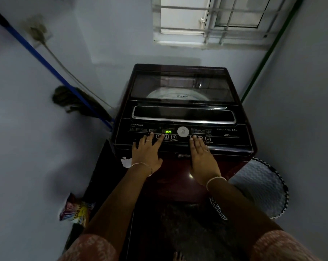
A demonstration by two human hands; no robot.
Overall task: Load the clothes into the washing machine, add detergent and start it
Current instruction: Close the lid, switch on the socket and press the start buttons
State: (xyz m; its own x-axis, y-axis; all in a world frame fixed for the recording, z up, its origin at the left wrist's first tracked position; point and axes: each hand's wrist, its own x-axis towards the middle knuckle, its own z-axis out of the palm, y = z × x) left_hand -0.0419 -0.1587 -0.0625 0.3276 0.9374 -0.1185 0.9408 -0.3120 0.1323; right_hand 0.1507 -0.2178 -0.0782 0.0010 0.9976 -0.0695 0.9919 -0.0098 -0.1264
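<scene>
While the washing machine [182, 113] is sitting with its glass lid [180, 85] closed and its green display [168, 132] glowing "on", the person is working at the control panel along the machine's front edge. The left hand [147, 151] is lying flat and released, grasping nothing, its straight fingers reaching the numbered buttons at the machine's front left, with the index tip resting about button 1 [158, 136] and button 2 [166, 136]; which one it is pressing cannot be told. The right hand [202, 157] is likewise flat and empty, its fingertips touching the buttons to the right of the round dial [183, 131]. A pale round shape is showing through the lid, but whether that is clothes or bare drum cannot be told. A laundry basket [261, 183] is standing on the floor just right of the machine, and a detergent packet [75, 211] is lying on the floor to the machine's left. Judging by the closed lid and lit panel, loading and detergent are probably finished, leaving program choice and the Start/Pause button [173, 137], which no finger is covering.
</scene>
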